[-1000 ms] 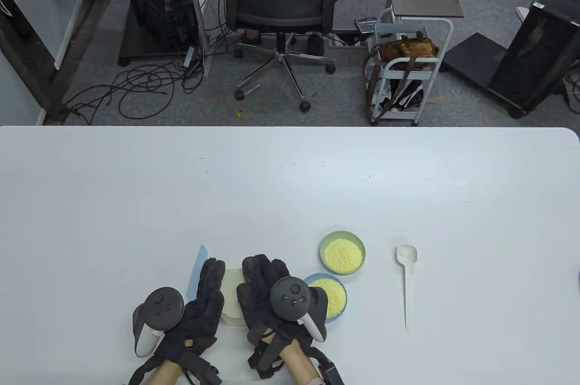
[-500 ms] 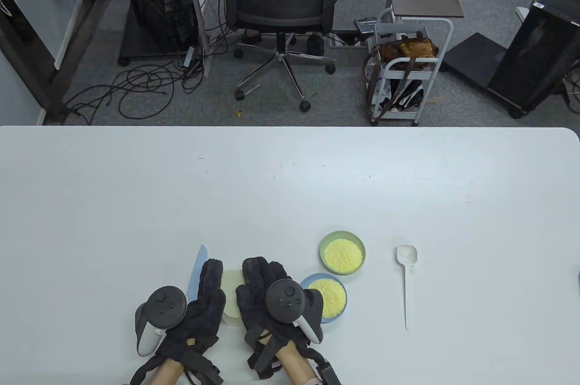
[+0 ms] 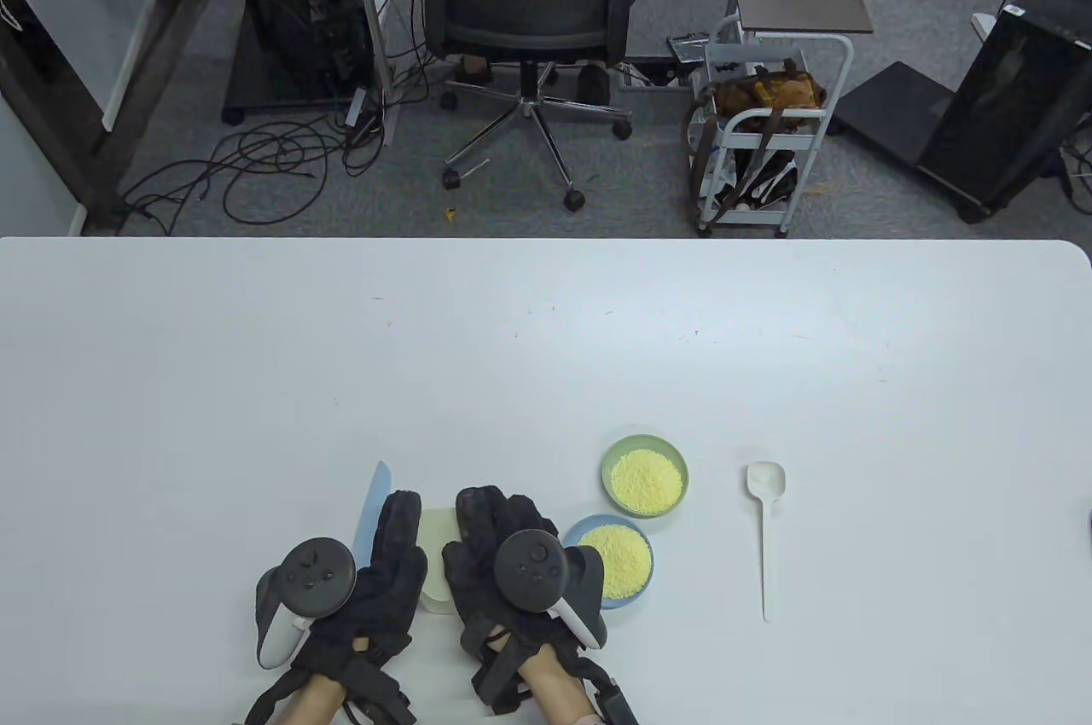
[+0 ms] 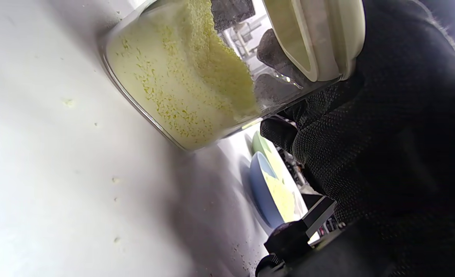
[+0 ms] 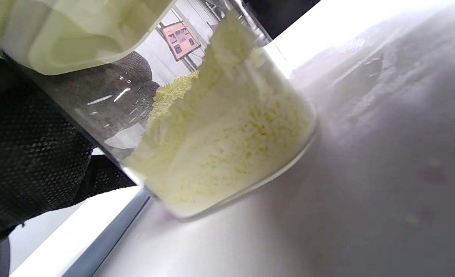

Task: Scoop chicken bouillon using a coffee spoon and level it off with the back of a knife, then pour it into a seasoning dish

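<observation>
Two gloved hands are meeting around a clear jar [image 3: 437, 559] of yellow bouillon granules near the front edge of a white table [image 3: 546, 350]; the left hand [image 3: 375, 580] is cupping the jar's left side with fingers curved against the glass; the right hand [image 3: 503, 563] is wrapping its fingers over the jar's pale lid [image 4: 319, 38] and right side; the jar is standing on the table, about half full; a light blue knife [image 3: 368, 507] is lying just left of the left hand, partly under it; a blue dish [image 3: 627, 559] and a green dish [image 3: 645, 476], both holding granules, are sitting just right of the right hand; a white spoon [image 3: 765, 529] is lying well apart, further right
</observation>
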`<state>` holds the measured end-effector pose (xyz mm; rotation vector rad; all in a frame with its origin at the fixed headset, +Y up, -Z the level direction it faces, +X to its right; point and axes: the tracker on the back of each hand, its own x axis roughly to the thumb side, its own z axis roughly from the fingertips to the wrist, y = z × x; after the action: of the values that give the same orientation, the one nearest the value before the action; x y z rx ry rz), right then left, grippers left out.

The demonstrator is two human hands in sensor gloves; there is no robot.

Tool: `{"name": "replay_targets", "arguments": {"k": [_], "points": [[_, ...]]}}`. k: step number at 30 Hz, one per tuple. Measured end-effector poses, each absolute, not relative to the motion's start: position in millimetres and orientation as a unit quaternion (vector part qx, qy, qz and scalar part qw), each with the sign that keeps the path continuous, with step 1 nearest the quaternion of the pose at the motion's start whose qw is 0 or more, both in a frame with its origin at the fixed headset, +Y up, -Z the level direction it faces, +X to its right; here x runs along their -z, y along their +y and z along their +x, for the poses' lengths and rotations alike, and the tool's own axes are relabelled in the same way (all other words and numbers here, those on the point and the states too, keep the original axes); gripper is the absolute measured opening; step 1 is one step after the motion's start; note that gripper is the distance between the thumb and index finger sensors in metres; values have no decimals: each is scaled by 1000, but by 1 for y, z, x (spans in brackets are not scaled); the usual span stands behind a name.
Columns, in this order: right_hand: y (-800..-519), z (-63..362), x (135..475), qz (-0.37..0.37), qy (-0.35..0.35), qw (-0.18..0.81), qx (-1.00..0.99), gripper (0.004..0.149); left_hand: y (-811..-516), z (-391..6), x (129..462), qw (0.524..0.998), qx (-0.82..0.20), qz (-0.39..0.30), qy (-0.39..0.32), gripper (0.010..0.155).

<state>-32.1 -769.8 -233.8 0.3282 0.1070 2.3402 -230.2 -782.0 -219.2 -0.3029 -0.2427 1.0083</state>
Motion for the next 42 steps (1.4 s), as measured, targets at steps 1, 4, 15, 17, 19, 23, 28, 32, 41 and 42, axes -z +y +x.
{"name": "replay_targets", "arguments": {"k": [1, 4, 15, 17, 19, 23, 28, 32, 41, 42], "points": [[-771, -32, 233, 136, 34, 379, -915, 61, -780, -231, 220, 852, -487, -154, -113, 80], [-768, -30, 232, 147, 21, 366, -919, 62, -776, -232, 219, 838, -503, -178, -118, 82], [-737, -8, 211, 156, -87, 262, -948, 66, -744, -247, 197, 948, -298, -40, -101, 83], [-734, -6, 208, 154, -93, 243, -953, 66, -742, -248, 196, 952, -289, -27, -98, 83], [-733, -4, 207, 149, -95, 241, -954, 66, -743, -248, 196, 951, -293, -32, -98, 83], [-731, 2, 203, 136, -104, 249, -953, 66, -742, -246, 194, 954, -281, -37, -97, 83], [-729, 5, 203, 125, -110, 250, -954, 66, -742, -247, 194, 957, -273, -30, -94, 83], [-728, 5, 203, 123, -117, 244, -955, 66, -742, -247, 195, 957, -273, -32, -93, 83], [-730, 3, 204, 128, -105, 243, -956, 66, -744, -245, 196, 956, -276, -45, -94, 83], [-730, 3, 204, 128, -105, 245, -955, 66, -745, -245, 196, 956, -274, -45, -94, 83]]}}
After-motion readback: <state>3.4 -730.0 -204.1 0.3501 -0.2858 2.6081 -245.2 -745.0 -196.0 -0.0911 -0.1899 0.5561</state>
